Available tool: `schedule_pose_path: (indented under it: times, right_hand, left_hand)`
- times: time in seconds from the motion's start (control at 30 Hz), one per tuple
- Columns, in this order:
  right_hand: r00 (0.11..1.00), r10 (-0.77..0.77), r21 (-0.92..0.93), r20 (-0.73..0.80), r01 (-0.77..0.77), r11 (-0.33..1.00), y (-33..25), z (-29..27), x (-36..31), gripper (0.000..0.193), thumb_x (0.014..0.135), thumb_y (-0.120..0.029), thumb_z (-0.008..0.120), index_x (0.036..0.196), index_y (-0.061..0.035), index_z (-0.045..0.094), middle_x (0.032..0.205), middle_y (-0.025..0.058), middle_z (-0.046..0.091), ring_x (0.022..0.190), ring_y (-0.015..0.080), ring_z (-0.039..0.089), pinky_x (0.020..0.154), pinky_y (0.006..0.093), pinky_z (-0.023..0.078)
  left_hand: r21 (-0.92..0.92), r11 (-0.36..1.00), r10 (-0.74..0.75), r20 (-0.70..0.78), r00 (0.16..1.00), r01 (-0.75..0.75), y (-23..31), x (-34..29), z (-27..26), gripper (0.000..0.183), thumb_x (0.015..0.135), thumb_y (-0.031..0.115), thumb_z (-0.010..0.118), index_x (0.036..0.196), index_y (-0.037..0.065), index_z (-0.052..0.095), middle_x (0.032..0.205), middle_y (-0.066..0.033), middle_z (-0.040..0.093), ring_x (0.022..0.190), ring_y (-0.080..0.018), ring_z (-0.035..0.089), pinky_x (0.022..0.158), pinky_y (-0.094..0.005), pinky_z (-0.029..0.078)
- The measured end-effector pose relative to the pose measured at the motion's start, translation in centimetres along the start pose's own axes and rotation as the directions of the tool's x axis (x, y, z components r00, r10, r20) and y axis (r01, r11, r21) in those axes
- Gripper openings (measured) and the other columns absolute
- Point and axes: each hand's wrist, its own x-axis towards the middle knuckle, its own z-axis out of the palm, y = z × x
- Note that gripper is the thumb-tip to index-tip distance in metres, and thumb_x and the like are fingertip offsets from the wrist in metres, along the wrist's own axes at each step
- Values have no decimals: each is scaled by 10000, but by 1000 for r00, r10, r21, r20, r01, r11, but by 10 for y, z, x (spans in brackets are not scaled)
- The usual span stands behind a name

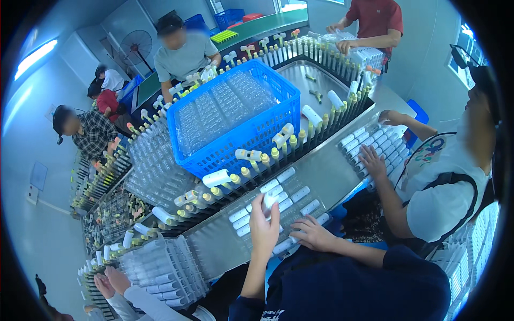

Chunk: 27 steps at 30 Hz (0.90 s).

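Note:
My left hand [264,222] is raised over the metal bench, its thumb and fingers closed around a small white cylindrical piece [271,197]. Below it lies a clear plastic tray [292,214] with white cylinders in rows, some of its slots bare. My right hand [315,234] rests at the near right side of this tray, fingers spread and lying over its edge. A white cylinder [309,207] sits in the tray just beyond those fingers. Part of the tray is hidden behind my left hand and wrist.
Beyond the tray runs a row of dark posts with yellowish tops [246,172], some bearing white pieces. Behind it stands a blue crate [235,144] of clear trays. A co-worker's hands [373,163] are over another filled tray at right; stacked trays [160,267] stand at left.

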Motion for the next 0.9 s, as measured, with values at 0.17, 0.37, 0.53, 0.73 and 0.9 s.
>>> schedule_pose_path:
  times: [0.17, 0.37, 0.53, 0.73, 0.9]
  right_hand:
    - [990, 80, 137, -118, -64, 989, -14, -28, 1, 512, 872, -130, 839, 1350, -88, 660, 1416, 132, 634, 1402, 363, 556, 1196, 552, 437]
    - [968, 148, 173, -202, -114, 978, -7, -36, -9, 480, 877, -121, 842, 1322, -61, 673, 1338, 134, 676, 1310, 367, 613, 1114, 503, 496]
    - [951, 205, 174, -231, -167, 971, 0, -44, -23, 460, 895, -117, 841, 1314, -38, 670, 1325, 153, 676, 1289, 371, 624, 1089, 488, 515]
    - [945, 251, 236, -209, -200, 951, 8, -38, -29, 443, 904, -117, 840, 1301, -24, 667, 1299, 177, 673, 1250, 393, 635, 1068, 488, 525]
    - [948, 268, 249, -170, -222, 943, 11, -37, -21, 432, 915, -126, 834, 1298, -22, 664, 1276, 187, 673, 1214, 403, 641, 1046, 482, 533]
  left_hand:
    - [-93, 993, -79, -85, 993, 71, 30, 60, 14, 391, 1113, 175, 648, 1395, -73, 542, 1089, -173, 755, 1003, -197, 748, 845, -313, 577]
    - [-178, 971, -212, -317, 925, 162, -39, 105, 56, 395, 1120, 251, 629, 1321, -76, 533, 941, -154, 710, 793, -218, 661, 738, -404, 535]
    - [85, 986, -119, -256, 959, 145, -38, 139, 25, 422, 1090, 257, 643, 1311, -97, 580, 1045, -310, 764, 985, -457, 774, 838, -522, 575]
    - [644, 733, -175, -135, 975, 220, -48, 169, -13, 374, 1055, 290, 675, 1192, -50, 599, 1067, -264, 762, 976, -483, 757, 809, -556, 601]
    - [899, 402, -8, -185, 983, 173, -49, 151, -17, 458, 977, 315, 769, 1269, 6, 599, 1166, -150, 673, 1078, -378, 721, 877, -522, 597]
